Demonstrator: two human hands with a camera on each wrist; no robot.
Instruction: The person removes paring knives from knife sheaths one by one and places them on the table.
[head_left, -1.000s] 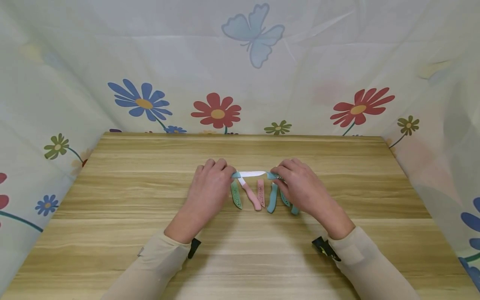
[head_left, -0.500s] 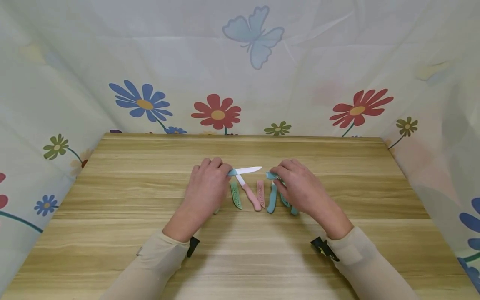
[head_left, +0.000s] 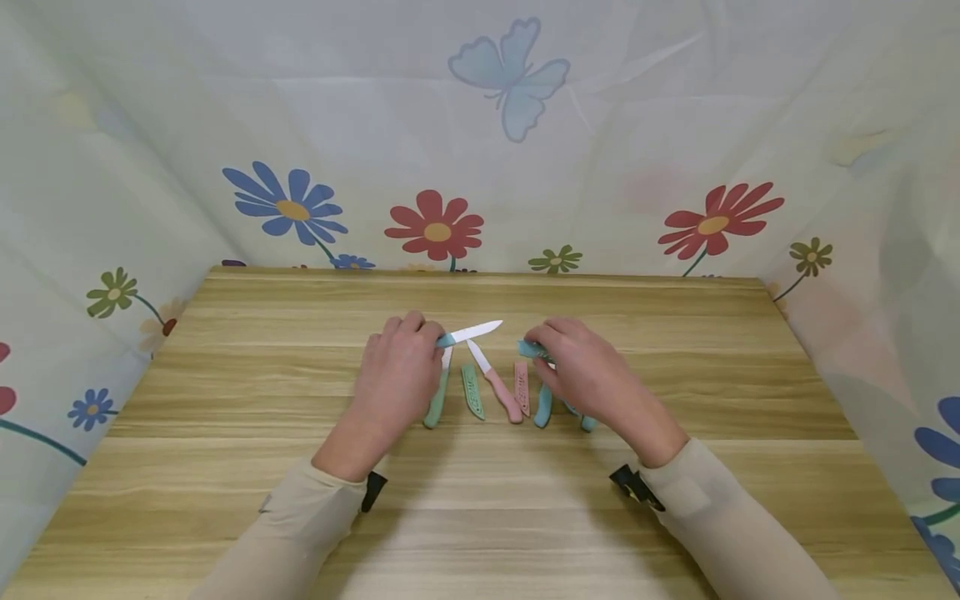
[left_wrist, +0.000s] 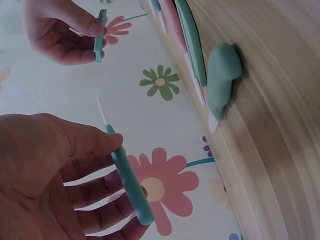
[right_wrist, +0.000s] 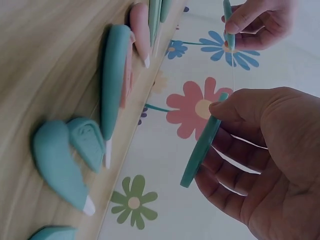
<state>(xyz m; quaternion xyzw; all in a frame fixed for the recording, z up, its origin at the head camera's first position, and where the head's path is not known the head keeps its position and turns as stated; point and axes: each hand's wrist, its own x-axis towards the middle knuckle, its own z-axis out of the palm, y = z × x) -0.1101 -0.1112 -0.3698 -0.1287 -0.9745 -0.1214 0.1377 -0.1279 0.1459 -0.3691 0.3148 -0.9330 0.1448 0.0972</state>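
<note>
My left hand [head_left: 397,367] pinches the blue-green handle of a small knife [head_left: 477,331], its white blade pointing right and tilted slightly up. A blue-green blade sheath [head_left: 531,349] is gripped between the thumb and fingers of my right hand [head_left: 588,367]. Both are held above the table, with a gap between blade tip and sheath. Below lie a green knife [head_left: 435,404], a green sheath [head_left: 472,392], a pink knife [head_left: 502,396], a pink sheath [head_left: 521,387] and a blue knife [head_left: 543,408]. In the right wrist view, another blue sheath [right_wrist: 89,142] lies beside a second blue knife [right_wrist: 57,162].
A wood-grain table [head_left: 480,517] carries the row of knives and sheaths near its middle. White fabric [head_left: 337,117] printed with flowers and a butterfly stands behind the table and at both sides. Another blue-green piece [right_wrist: 55,233] shows partly at the right wrist view's bottom edge.
The knife in my left hand has moved left, away from the sheath its tip was at, and its blade has tilted up. The green knife has come into sight. My right hand has shifted slightly left.
</note>
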